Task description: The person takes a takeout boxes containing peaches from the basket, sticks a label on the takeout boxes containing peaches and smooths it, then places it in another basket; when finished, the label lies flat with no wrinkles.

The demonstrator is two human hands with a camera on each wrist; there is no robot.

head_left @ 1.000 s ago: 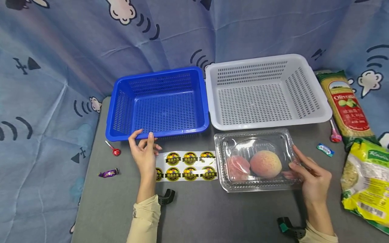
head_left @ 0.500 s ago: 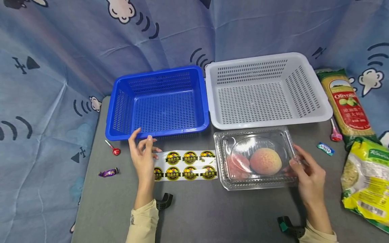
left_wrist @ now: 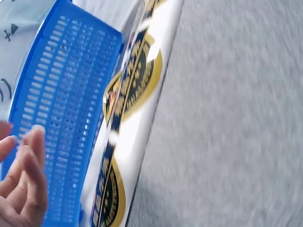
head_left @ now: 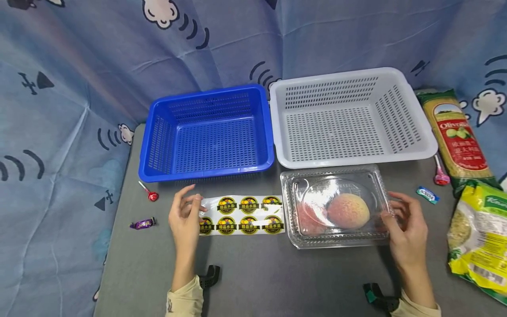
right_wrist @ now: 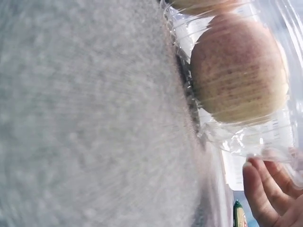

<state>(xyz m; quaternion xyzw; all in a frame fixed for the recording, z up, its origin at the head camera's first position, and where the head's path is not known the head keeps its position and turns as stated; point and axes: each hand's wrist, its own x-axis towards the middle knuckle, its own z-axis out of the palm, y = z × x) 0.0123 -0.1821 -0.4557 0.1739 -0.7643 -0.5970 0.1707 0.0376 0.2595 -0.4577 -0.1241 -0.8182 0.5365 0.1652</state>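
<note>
A clear plastic fruit box [head_left: 295, 240] sits on the table below the white basket, its lid shut. Inside are two peaches [head_left: 348, 211]; the left one is partly obscured by glare. My right hand [head_left: 408, 231] is at the box's right side, thumb over the rim and curled fingers against its edge. In the right wrist view, fingertips [right_wrist: 253, 163] meet the clear rim below a peach [right_wrist: 239, 71]. My left hand [head_left: 186, 215], fingers loosely bent, hovers at the left end of a sheet of round fruit stickers [head_left: 239, 214]. Between its fingers in the left wrist view there is nothing.
A blue basket [head_left: 206, 174] and a white basket [head_left: 356, 160] stand side by side at the back. Lollipop [head_left: 152, 195] and purple candy [head_left: 143, 223] lie left. Pasta [head_left: 459, 141], a yellow bag [head_left: 479, 237], another lollipop [head_left: 441, 178] and blue candy [head_left: 428, 194] lie right.
My left hand has drawn back from the blue basket's front rim toward me. The right hand has eased slightly outward along the box's right edge, while the box has barely shifted.
</note>
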